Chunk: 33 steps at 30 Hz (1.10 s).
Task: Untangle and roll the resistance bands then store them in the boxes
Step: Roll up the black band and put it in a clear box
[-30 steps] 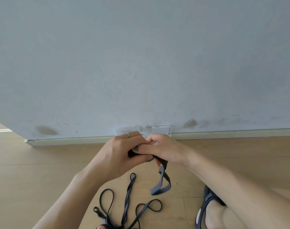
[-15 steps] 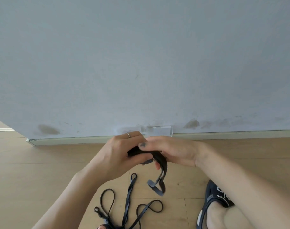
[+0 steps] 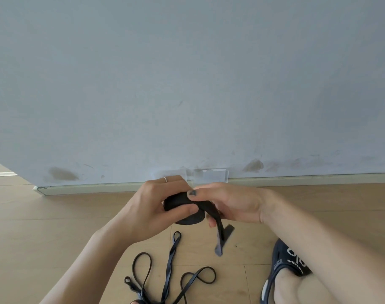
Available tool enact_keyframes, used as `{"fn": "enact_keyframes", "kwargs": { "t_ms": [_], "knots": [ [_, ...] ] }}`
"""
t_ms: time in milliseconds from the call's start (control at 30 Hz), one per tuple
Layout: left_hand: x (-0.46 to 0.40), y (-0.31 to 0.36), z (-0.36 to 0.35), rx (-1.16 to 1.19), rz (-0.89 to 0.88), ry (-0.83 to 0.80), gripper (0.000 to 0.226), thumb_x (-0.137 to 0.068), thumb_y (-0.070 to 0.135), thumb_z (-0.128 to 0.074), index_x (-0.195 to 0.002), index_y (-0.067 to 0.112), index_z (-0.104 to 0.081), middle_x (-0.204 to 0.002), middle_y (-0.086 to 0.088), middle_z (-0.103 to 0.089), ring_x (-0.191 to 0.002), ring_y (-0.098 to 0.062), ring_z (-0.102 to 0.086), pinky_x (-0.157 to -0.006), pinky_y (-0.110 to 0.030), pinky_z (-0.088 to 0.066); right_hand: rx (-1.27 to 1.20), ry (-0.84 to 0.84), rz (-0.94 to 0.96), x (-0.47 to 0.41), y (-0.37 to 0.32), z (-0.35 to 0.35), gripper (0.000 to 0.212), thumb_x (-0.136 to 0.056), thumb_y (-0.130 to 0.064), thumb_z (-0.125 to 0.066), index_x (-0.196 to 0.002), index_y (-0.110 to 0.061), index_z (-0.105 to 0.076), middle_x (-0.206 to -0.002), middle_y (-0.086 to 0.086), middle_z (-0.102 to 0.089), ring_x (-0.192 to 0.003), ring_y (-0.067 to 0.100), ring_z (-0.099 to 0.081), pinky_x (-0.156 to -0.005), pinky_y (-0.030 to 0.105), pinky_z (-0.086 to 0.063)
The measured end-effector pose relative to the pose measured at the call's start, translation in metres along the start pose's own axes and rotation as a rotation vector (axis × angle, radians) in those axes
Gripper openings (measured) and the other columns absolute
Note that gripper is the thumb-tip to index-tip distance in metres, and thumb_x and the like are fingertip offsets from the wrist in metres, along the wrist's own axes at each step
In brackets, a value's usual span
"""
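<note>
Your left hand (image 3: pixel 153 207) grips the rolled black resistance band (image 3: pixel 182 205). Your right hand (image 3: pixel 229 204) pinches its loose tail, which dangles blurred.

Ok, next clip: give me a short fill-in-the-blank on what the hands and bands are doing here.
1. Both hands hold a band wound into a ____.
2. The left hand wears a thin ____ on one finger.
3. The band's loose tail hangs below the ____ hand.
4. The tangled bands lie on the ____.

Missing: roll; ring; right; floor

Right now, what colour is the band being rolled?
Black, seen best in the head view: the rolled resistance band held in both hands.
</note>
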State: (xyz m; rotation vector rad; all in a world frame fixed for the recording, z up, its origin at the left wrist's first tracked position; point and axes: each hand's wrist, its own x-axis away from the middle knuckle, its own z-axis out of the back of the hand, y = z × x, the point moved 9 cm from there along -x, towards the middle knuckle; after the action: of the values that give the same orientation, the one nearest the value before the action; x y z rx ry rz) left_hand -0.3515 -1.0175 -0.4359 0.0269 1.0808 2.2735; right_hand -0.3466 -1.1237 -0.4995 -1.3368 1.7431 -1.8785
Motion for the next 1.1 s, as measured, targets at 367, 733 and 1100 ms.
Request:
{"fn": "enact_keyframes", "kwargs": {
  "t_ms": [367,733,1100],
  "knots": [
    [-0.001,-0.002,0.004,-0.059,0.017,0.056,0.015,-0.09,0.036,-0.068,-0.095,0.023,-0.071,-0.088,0.013,-0.063,-0.079,-0.012,-0.059,-0.068,-0.027,-0.049,0.131,0.021,-0.039,-0.001,0.001,0.006,0.056,-0.093,-0.064,-0.062,-0.118,-0.014,-0.066,-0.107,0.007,-0.068,-0.071,0.009,-0.061,-0.077,0.028,-0.053],
    [-0.001,-0.006,-0.003,-0.093,0.058,-0.003,0.012,-0.088,0.04,-0.069,-0.094,0.03,-0.067,-0.089,0.015,-0.06,-0.08,-0.011,-0.057,-0.067,-0.019,-0.044,0.285,0.185,-0.044,-0.001,-0.001,0.012,0.054,-0.093,-0.063,-0.061,-0.109,-0.012,-0.069,-0.082,-0.008,-0.071,-0.06,0.003,-0.057,-0.068,0.023,-0.047],
    [-0.002,-0.004,-0.005,-0.096,0.052,-0.008,0.012,-0.087,0.042,-0.069,-0.092,0.031,-0.066,-0.088,0.016,-0.06,-0.078,-0.008,-0.057,-0.068,-0.015,-0.041,0.131,0.195,-0.056,-0.005,0.008,0.017,0.074,-0.08,-0.063,-0.079,-0.12,-0.003,-0.065,-0.091,0.002,-0.068,-0.075,0.017,-0.06,-0.076,0.032,-0.05]
  ]
}}
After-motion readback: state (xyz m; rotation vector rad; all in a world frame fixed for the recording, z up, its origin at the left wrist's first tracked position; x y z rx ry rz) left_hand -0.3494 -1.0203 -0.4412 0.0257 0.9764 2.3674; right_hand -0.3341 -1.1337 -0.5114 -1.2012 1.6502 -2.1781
